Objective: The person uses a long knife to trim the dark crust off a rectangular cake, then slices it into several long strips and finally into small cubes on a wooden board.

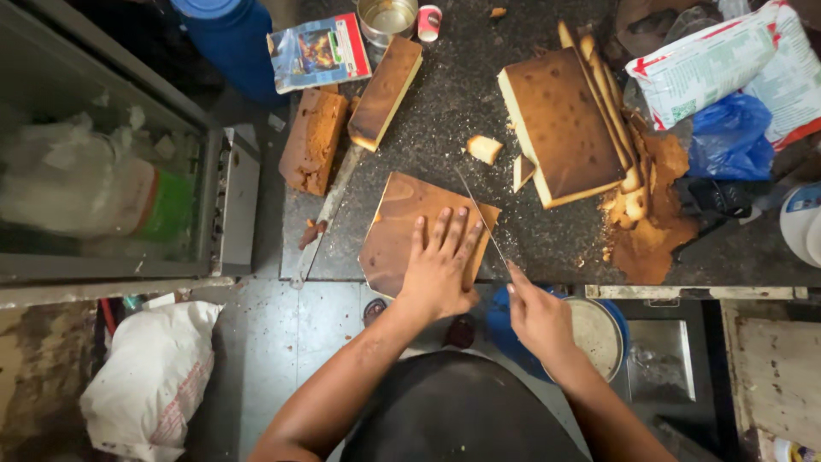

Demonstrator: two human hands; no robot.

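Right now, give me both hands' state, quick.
Left hand: open, pressed flat on the cake slab.
Right hand: closed on the knife.

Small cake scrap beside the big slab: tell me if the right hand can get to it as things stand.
Probably not freely: the right hand grips a long knife, though only bare counter lies before the scrap.

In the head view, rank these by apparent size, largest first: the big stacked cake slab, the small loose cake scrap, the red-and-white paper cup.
1. Big stacked brown cake slab.
2. Small pale cake scrap and red-and-white paper cup: they look alike, so no ranking.
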